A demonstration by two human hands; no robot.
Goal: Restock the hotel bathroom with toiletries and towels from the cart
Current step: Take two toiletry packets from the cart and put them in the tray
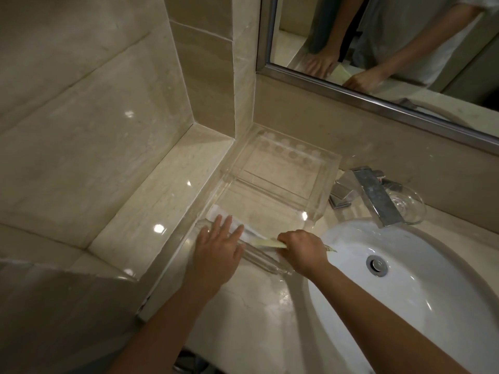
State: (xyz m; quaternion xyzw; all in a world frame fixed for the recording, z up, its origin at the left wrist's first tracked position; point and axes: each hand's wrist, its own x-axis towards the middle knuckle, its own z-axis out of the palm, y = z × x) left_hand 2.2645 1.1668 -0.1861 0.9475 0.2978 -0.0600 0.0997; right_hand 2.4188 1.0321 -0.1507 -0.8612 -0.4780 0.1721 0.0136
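Note:
A clear acrylic amenity tray (286, 168) sits on the marble counter in the corner by the mirror, with round holes along its back shelf. A white wrapped packet (224, 214) lies along the tray's front edge. My left hand (218, 249) lies flat with straight fingers on that packet. My right hand (302, 251) grips a thin pale yellow packet (267, 242) and holds it low over the tray's front lip, its end touching the white packet.
A white oval sink (405, 279) with a chrome drain lies to the right. A chrome tap (375, 195) and a clear glass dish (407, 206) stand behind it. A marble ledge (151, 211) runs on the left. The framed mirror (378, 49) hangs above.

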